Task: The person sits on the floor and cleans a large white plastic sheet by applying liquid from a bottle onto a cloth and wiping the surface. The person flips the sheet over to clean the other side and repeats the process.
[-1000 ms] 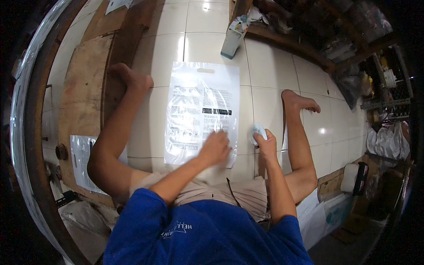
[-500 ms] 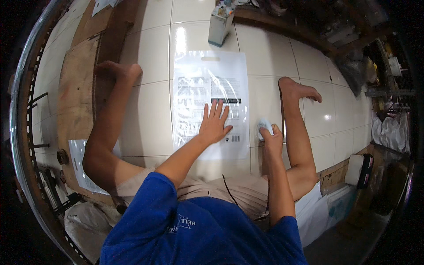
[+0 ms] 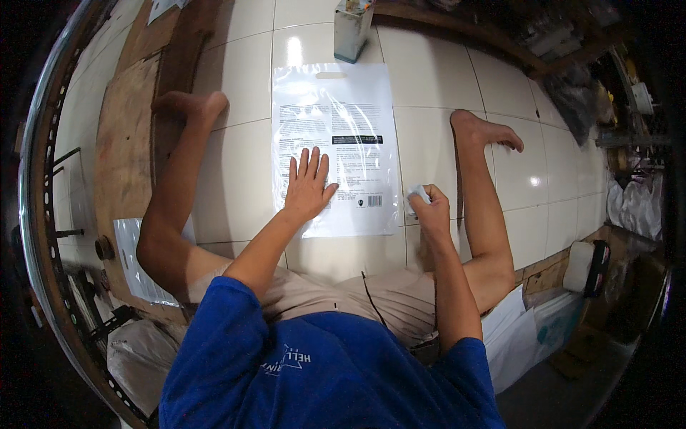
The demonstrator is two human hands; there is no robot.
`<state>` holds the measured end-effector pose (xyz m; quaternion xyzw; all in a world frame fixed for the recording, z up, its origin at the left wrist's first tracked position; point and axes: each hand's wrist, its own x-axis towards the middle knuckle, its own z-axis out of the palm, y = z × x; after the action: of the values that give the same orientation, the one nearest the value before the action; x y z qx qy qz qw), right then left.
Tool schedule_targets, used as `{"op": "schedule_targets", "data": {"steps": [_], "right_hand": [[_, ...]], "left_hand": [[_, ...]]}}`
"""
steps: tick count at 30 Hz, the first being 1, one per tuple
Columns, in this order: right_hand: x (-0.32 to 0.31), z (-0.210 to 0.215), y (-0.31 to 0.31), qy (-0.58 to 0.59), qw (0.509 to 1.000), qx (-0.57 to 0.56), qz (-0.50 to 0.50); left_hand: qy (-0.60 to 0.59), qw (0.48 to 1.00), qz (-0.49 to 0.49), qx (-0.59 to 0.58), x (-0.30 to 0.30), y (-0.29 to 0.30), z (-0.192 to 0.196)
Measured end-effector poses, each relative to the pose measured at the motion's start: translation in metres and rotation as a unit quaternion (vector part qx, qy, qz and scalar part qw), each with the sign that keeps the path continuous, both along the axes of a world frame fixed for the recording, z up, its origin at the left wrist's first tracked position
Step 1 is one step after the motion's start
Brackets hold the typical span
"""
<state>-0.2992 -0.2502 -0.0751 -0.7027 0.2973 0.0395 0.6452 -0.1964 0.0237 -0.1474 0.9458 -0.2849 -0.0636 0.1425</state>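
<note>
Left hand point(image 3: 309, 187) spread flat, fingers wide, on a clear printed plastic bag point(image 3: 336, 146) lying on the white tiled floor point(image 3: 236, 186) between outstretched legs, right hand point(image 3: 427, 207) closed around a small white crumpled wad point(image 3: 416, 194) at the bag's right edge, grey rectangular can point(image 3: 353, 28) beyond the bag

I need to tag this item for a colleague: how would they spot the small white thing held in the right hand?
Find the clear plastic bag lying flat on the white floor tiles. At its lower right edge, the right hand pinches a small crumpled white wad, unlike the flat bag.
</note>
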Motion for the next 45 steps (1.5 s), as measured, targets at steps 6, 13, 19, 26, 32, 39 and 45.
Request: {"op": "schedule_targets", "data": {"steps": [6, 13, 19, 26, 32, 39, 45], "right_hand": [[-0.001, -0.015, 0.007, -0.018, 0.981, -0.148, 0.124], [-0.005, -0.015, 0.031, 0.041, 0.979, -0.049, 0.194], [0.017, 0.007, 0.049, -0.018, 0.918, 0.393, 0.042], [0.032, 0.014, 0.04, -0.047, 0.928, 0.367, 0.043], [0.038, 0.012, 0.03, -0.013, 0.953, 0.303, 0.016], [0.043, 0.006, 0.012, -0.022, 0.97, 0.241, -0.035], [0.055, 0.022, 0.007, -0.023, 0.965, 0.248, -0.083]], "left_hand": [[0.003, 0.999, -0.043, -0.026, -0.004, 0.025, 0.018], [0.1, 0.989, -0.031, 0.109, -0.004, 0.097, 0.053], [0.073, 0.997, -0.003, -0.014, 0.01, 0.094, 0.047], [0.104, 0.975, -0.004, -0.197, 0.047, 0.028, 0.078], [0.196, 0.944, 0.028, -0.264, 0.045, -0.002, 0.067], [0.063, 0.933, 0.134, -0.329, 0.18, -0.074, 0.07], [0.076, 0.898, 0.24, -0.361, 0.282, -0.133, 0.099]]}}
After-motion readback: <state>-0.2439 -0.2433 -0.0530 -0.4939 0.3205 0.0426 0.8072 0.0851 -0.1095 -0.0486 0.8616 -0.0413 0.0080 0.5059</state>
